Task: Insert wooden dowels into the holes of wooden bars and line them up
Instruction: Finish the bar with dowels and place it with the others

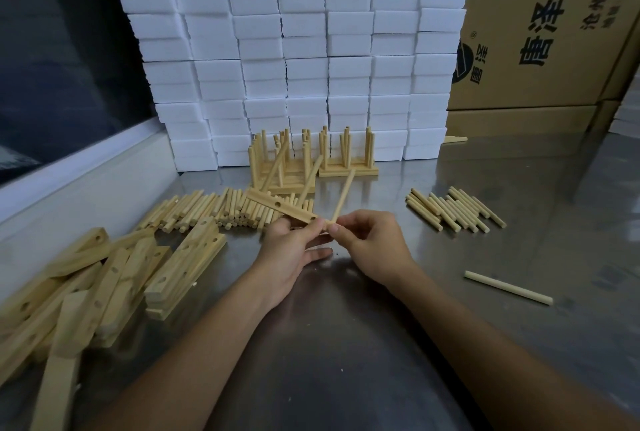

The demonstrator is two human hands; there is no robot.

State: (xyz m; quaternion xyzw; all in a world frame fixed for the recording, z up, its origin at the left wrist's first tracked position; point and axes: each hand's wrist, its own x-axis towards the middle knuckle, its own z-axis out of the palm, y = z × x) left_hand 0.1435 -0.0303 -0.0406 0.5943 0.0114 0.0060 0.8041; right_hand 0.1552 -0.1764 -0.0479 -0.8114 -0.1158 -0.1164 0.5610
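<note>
A wooden bar (pixel 282 209) w/ holes is gripped at its near end by the left hand (pixel 294 247), held above the steel surface (pixel 346 344). A dowel (pixel 343 195) is pinched at its lower end by the right hand (pixel 370 247), tip at the bar's end, tilted up & away. Loose dowels (pixel 207 210) are piled behind, more (pixel 453 208) at right, one (pixel 507 287) apart. Spare bars (pixel 114 278) are heaped at left. Finished assemblies (pixel 311 163) are lined up before white foam blocks (pixel 294 56).
</note>
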